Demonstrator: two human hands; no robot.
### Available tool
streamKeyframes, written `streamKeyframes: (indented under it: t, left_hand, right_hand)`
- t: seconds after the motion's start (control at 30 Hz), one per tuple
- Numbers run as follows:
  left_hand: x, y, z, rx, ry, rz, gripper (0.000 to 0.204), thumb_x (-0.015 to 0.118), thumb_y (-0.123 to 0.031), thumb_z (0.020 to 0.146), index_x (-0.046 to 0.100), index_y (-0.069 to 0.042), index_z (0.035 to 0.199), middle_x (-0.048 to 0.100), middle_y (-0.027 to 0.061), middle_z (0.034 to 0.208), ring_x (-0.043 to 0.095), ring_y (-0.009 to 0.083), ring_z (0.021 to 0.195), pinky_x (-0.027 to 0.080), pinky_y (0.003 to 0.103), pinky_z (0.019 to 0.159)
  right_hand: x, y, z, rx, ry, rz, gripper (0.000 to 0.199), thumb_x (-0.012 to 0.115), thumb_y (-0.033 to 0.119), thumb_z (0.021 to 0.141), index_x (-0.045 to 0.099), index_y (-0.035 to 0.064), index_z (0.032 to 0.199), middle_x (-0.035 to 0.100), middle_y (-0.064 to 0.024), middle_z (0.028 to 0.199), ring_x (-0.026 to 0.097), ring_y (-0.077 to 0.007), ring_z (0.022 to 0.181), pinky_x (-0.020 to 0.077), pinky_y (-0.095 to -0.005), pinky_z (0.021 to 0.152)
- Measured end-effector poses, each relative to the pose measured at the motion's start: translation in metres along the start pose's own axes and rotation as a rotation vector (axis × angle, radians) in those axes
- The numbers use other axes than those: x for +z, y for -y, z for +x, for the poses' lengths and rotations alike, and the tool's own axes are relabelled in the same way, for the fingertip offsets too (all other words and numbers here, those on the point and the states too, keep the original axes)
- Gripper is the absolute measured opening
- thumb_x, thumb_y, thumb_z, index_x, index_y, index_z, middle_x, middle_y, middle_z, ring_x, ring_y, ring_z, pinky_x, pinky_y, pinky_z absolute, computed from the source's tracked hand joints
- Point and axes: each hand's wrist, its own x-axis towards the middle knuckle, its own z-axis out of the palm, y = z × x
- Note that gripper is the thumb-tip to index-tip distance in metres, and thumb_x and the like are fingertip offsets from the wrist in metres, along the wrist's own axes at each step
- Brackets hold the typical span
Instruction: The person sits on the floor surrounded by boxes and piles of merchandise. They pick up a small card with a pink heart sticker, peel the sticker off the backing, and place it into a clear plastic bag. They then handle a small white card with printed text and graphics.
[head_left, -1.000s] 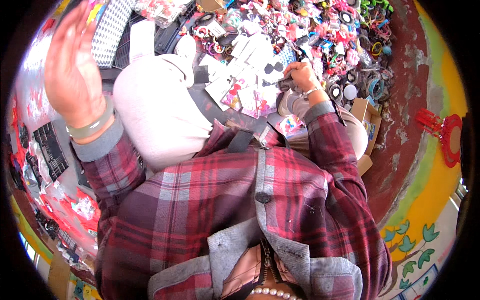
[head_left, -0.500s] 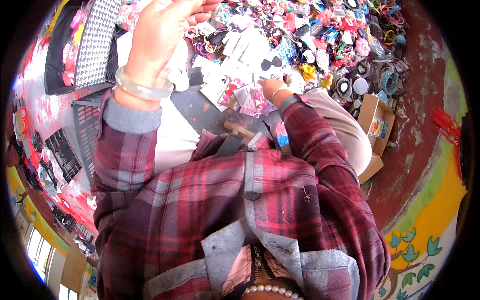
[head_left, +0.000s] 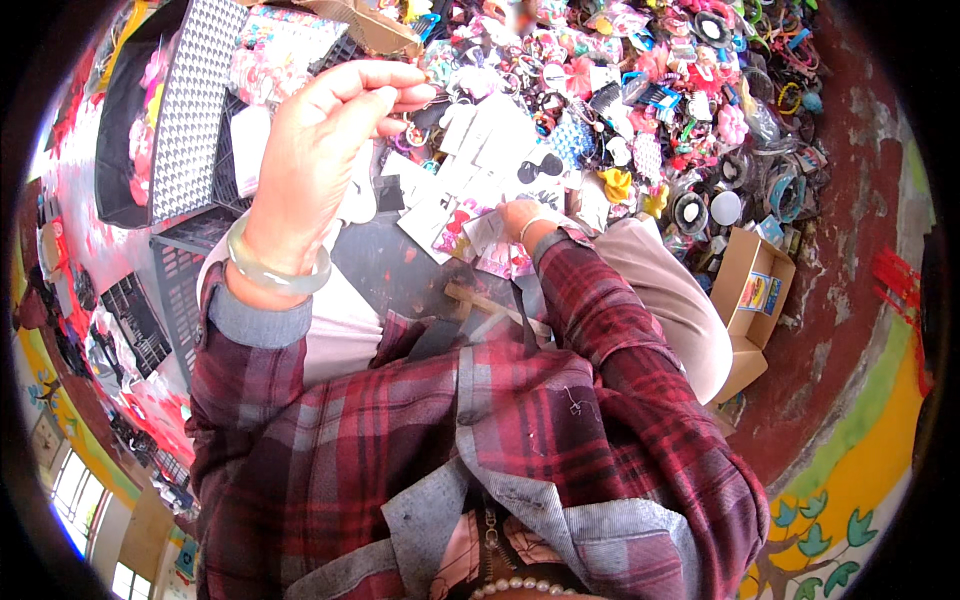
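Note:
My left hand (head_left: 325,140) is raised over the left side of the work area. Its thumb and fingers are drawn together in a pinch; anything between the tips is too small to make out. Lower and to the right, my right hand (head_left: 520,213) rests at the edge of a pile of white cards (head_left: 490,135), its curled fingers partly hidden. Just beside it lie pink-printed clear packets (head_left: 497,255). A black bow-shaped piece (head_left: 540,168) sits on the cards above that hand.
A heap of hair accessories (head_left: 670,75) spreads across the far side. At right stands an open cardboard box (head_left: 745,300). A black basket (head_left: 180,280) and a houndstooth-patterned box (head_left: 190,110) are on the left. A bag of pink pieces (head_left: 285,55) lies behind my left hand.
My left hand has come down and nearer, its fingers now fully in view. My right hand has drawn back slightly toward me and to the left, beside the pink packets.

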Motion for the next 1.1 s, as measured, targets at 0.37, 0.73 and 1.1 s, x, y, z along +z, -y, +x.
streamKeyframes:
  t: [0.37,0.73,1.1]
  left_hand:
    - [0.002,-0.003,-0.003,-0.029,-0.009,0.011,0.023,0.042,-0.007,0.091,0.056,0.003,0.106,0.062,0.0122,0.101,0.058,0.0149,0.096,0.043,0.023,0.079]
    - [-0.005,0.004,-0.006,0.066,0.042,-0.01,0.023,0.044,-0.01,0.09,0.056,0.002,0.105,0.062,0.0108,0.1,0.059,0.0137,0.093,0.044,0.022,0.077]
    - [-0.009,0.014,0.007,0.063,-0.35,-0.229,0.033,0.05,-0.03,0.089,0.051,-0.001,0.106,0.059,0.0082,0.098,0.057,0.0164,0.09,0.047,0.028,0.073]
  right_hand:
    - [0.013,-0.021,0.014,-0.035,-0.054,-0.076,0.02,0.056,0.012,0.075,0.066,0.0091,0.092,0.065,-0.0133,0.091,0.063,-0.0291,0.087,0.0505,-0.0385,0.073]
    - [-0.149,-0.089,-0.006,-0.038,-0.114,0.2,0.02,0.064,0.022,0.066,0.064,0.0091,0.081,0.065,-0.0102,0.079,0.061,-0.0237,0.076,0.0481,-0.0338,0.069]
    - [-0.288,-0.016,-0.165,-0.303,-0.598,1.671,0.006,0.057,0.004,0.082,0.055,0.0079,0.077,0.057,0.0001,0.07,0.056,-0.0106,0.065,0.0467,-0.0236,0.06]
